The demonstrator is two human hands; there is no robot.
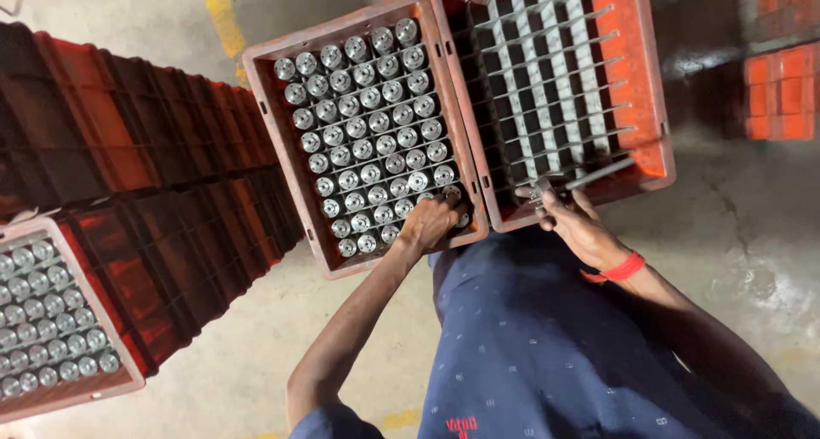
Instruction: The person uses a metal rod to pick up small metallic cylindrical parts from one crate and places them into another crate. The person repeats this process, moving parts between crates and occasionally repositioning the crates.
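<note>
Two red plastic crates stand side by side in front of me. The left crate is filled with several rows of upright shiny metal cylinders in a grid. My left hand reaches into its near right corner, fingers closed around one of the cylinders there. The right crate holds an empty grey divider grid. My right hand, with a red band at the wrist, rests at that crate's near edge and pinches a small metal part.
Stacks of dark red crates stand to the left, and another crate of metal cylinders sits at the lower left. Orange crates are at the far right. The concrete floor has a yellow line.
</note>
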